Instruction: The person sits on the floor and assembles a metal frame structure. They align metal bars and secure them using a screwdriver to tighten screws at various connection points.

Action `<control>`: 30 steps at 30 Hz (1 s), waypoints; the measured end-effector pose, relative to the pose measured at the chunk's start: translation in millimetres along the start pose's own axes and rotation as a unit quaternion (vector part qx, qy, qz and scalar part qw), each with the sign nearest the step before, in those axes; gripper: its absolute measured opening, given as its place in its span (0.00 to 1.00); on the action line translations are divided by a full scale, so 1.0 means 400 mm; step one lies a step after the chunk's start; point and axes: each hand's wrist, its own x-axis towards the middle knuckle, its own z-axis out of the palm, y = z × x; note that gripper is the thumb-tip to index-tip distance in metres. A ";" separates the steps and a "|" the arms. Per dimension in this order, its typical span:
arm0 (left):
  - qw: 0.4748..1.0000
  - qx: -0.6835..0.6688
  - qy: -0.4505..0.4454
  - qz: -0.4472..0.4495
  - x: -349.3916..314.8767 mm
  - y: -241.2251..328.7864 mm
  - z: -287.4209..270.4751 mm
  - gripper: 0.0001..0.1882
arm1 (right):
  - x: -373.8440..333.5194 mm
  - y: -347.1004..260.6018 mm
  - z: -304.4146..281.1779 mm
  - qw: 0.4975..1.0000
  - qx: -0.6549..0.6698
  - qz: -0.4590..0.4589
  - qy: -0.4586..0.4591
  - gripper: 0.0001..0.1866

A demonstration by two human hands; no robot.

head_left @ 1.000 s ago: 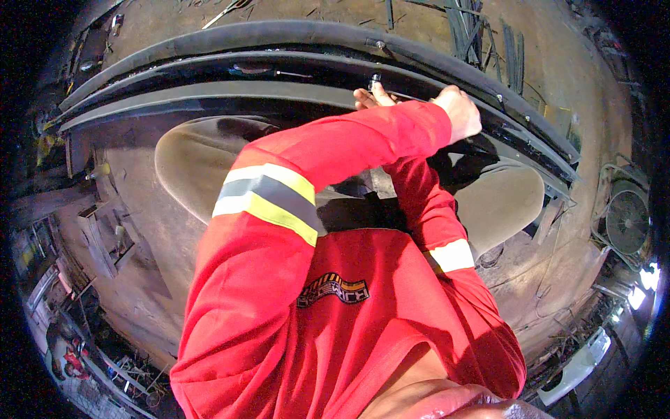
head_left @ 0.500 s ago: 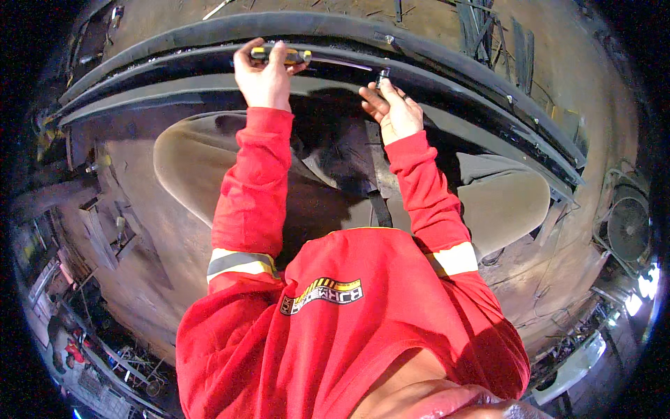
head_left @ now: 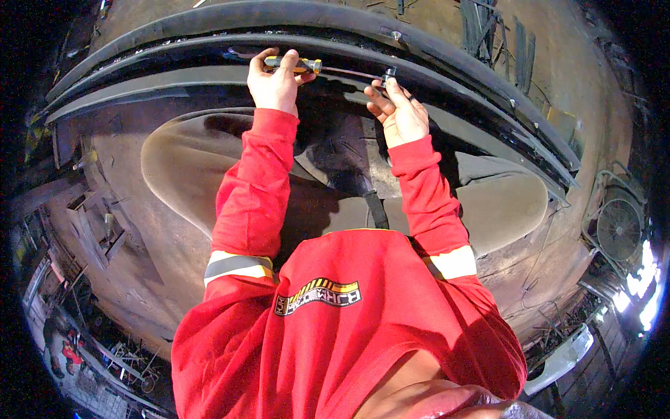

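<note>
My left hand (head_left: 274,87) is closed round the yellow and black handle of a screwdriver (head_left: 307,65). Its thin metal shaft runs to the right, and the tip meets or passes just behind a small dark cylindrical piece (head_left: 389,72). That piece is pinched upright between the thumb and fingers of my right hand (head_left: 403,115); its exact kind is too small to tell. Both hands are held in front of long dark metal beams (head_left: 174,78), which look curved in this view. Whether the screwdriver tip touches the piece cannot be made out.
Small bolt-like studs (head_left: 396,36) stand along the far beam. My trouser legs (head_left: 178,164) spread to both sides below the beams. A round fan (head_left: 620,227) stands at the right, and dark metal strips (head_left: 523,59) lie beyond the beams. Scrap pieces (head_left: 98,227) lie on the brown floor at left.
Both hands, with the screwdriver and the small piece, have shifted slightly right and down in the picture. The beams sit a little higher in view. Both grips stay the same.
</note>
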 end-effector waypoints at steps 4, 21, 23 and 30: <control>1.000 0.010 0.002 0.001 -0.006 0.017 0.002 0.22 | 0.003 0.000 -0.002 1.000 0.002 0.002 -0.007 0.09; 1.000 0.020 0.003 -0.016 -0.004 0.021 0.005 0.23 | 0.002 0.003 -0.006 1.000 0.011 0.000 -0.012 0.09; 1.000 0.014 0.003 -0.013 -0.004 0.022 0.007 0.20 | 0.002 0.003 -0.006 1.000 0.008 -0.002 -0.012 0.09; 1.000 0.026 0.002 -0.016 0.004 0.016 0.006 0.20 | 0.001 0.003 -0.006 1.000 0.005 -0.001 -0.008 0.09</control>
